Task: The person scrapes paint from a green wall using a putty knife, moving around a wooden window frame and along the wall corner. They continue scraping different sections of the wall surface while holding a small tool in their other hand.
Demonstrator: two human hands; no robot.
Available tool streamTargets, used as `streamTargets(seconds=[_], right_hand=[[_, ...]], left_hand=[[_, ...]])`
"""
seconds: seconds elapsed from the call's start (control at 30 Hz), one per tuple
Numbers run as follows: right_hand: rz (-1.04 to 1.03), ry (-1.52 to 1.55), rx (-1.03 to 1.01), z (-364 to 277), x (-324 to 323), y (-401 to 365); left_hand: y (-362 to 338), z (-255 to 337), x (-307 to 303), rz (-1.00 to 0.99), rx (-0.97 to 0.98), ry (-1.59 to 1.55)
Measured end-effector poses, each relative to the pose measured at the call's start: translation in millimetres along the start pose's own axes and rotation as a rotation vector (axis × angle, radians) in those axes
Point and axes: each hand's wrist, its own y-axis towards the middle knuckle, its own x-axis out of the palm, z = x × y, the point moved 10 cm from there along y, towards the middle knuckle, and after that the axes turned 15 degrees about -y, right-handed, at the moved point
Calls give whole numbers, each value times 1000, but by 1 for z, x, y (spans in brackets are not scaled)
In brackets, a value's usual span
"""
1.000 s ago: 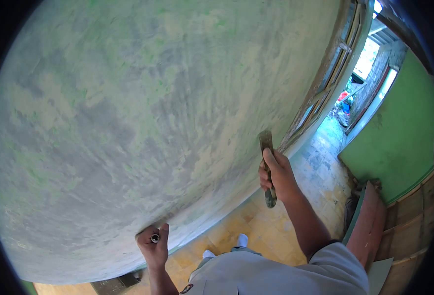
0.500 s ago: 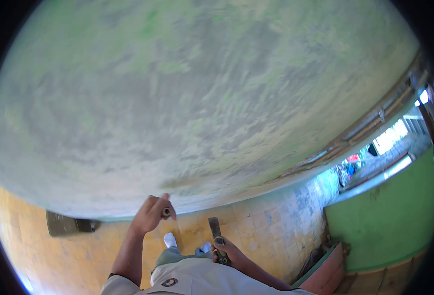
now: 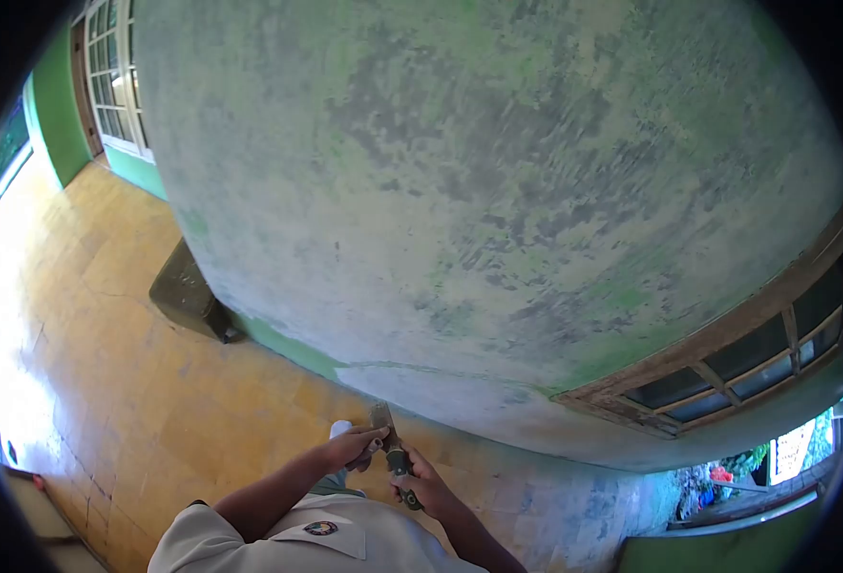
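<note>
My right hand [image 3: 423, 485] is wrapped round the dark green and black handle of a scraper [image 3: 381, 416], whose flat, dusty blade points up and away from me. My left hand [image 3: 353, 447] is closed beside the blade, its fingertips at the blade's lower part. Something small and round-ended shows at its curled fingers; I cannot make out what it is. Beyond both hands rises a wall [image 3: 421, 191] with patchy green paint, grey bare spots and pale scraped areas.
A dark box-like bench [image 3: 185, 291] stands against the wall's foot at left. Yellowish tiles [image 3: 106, 353] cover the floor. A wooden-framed window [image 3: 727, 372] is set in the wall at right. A door with glass panes [image 3: 116, 86] is at far left, and a low green wall [image 3: 717, 549] at lower right.
The view has turned, bringing the window and the glass-paned door into sight. My left hand has come from beside the wall to the scraper's blade. My right hand still grips the handle.
</note>
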Motion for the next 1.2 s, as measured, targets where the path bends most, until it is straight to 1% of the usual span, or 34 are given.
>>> streamTargets(seconds=[0.07, 0.1, 0.13, 0.17, 0.23, 0.27, 0.33, 0.4, 0.47, 0.57, 0.6, 0.63, 0.7, 0.73, 0.77, 0.8, 0.83, 0.87, 0.9, 0.93, 0.97, 1.03, 1.07, 1.1, 1.17, 1.2], right_hand=[[-39, 38, -12, 12, 19, -3], [-17, 50, -53, 19, 24, -3], [8, 61, -97, 22, 31, -5], [-14, 68, -101, 25, 44, -7], [61, 124, -49, 34, 51, -11], [49, 115, -52, 37, 57, -9], [27, 159, -93, 36, 67, -4], [43, 136, -106, 27, 78, 3], [57, 114, -120, 17, 93, 14], [16, 83, -157, 6, 130, 52], [28, -44, -177, 0, 143, 68], [39, -164, -194, -1, 161, 83], [14, -236, -184, 5, 203, 120], [25, -433, -312, -10, 229, 134], [31, -633, -445, -23, 258, 146], [37, -762, -544, -31, 284, 158], [10, -778, -544, -29, 308, 175], [18, -828, -680, -36, 334, 184], [27, -867, -816, -41, 356, 190], [-8, -779, -763, -35, 368, 209], [-28, -772, -763, -36, 376, 223], [-241, -527, -258, -1, 386, 267], [-249, -523, -249, 0, 393, 276], [-235, -442, -249, -3, 394, 285], [-198, -302, -250, -16, 382, 305], [-198, -322, -241, -22, 376, 315]], left_hand=[[-24, -16, -22, 201, 30, -139], [-36, -30, -32, 232, 30, -141], [-47, -36, -39, 233, 75, -284], [-57, -39, -45, 225, 129, -424], [-85, -43, -56, 274, 156, -443], [-96, -44, -61, 305, 169, -466], [-105, -47, -74, 287, 203, -431], [-110, -46, -84, 259, 236, -397], [-119, -33, -70, 129, 185, -212], [-137, -10, -88, 103, 267, -187], [-147, -1, -104, 121, 311, -185], [-161, -2, -125, 141, 309, -196], [-184, 5, -179, 272, 375, -265], [-193, 0, -212, 349, 395, -296], [-208, 7, -230, 356, 414, -316], [-227, 11, -256, 478, 459, -366], [-246, 11, -281, 604, 497, -418], [-254, 11, -310, 702, 578, -371], [-253, 5, -331, 718, 581, -392], [-263, 11, -347, 749, 630, -389], [-275, 19, -363, 781, 680, -378], [-288, 31, -379, 786, 658, -372], [-289, 39, -383, 765, 633, -368], [-289, 42, -394, 768, 626, -377], [-281, 59, -426, 805, 694, -352], [-274, 68, -445, 838, 692, -322]])
